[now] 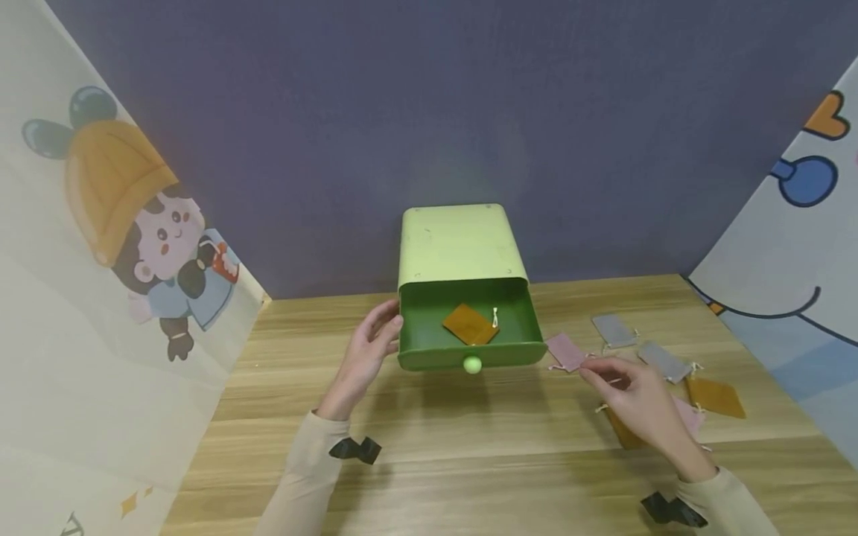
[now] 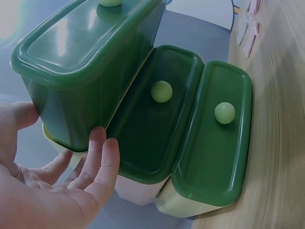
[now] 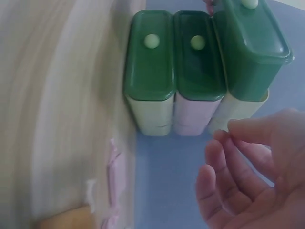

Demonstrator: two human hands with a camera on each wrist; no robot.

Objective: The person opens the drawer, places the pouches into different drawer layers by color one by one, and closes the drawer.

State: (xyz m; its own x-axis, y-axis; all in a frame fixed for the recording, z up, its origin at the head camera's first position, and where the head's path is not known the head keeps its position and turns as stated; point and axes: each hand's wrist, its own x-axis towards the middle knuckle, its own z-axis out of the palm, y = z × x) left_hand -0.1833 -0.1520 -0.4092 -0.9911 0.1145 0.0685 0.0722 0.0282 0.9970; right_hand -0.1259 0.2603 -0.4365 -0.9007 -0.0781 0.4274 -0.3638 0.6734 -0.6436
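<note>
A pale green cabinet [image 1: 462, 242] has its top green drawer [image 1: 429, 362] pulled out. On the drawer's floor lies an orange-brown drawstring pouch [image 1: 469, 324] with a white cord end. My left hand [image 1: 365, 353] is at the drawer's left side, thumb and fingertips against it in the left wrist view. To the right, my right hand [image 1: 637, 398] hovers above the table, thumb and fingertips close together, with nothing visible between them. Nearest its fingertips lies a pink pouch [image 1: 567, 351]. Beneath this hand, another orange-brown pouch [image 1: 620, 432] and a second pink pouch [image 1: 689, 417] are partly hidden.
Two grey pouches [image 1: 613, 331] and an orange-brown pouch [image 1: 719, 396] lie farther right on the wooden table [image 1: 469, 476]. Two closed drawers with round knobs, a middle one [image 2: 157, 124] and a bottom one [image 2: 214, 157], sit below. A blue-grey wall [image 1: 335, 149] stands behind.
</note>
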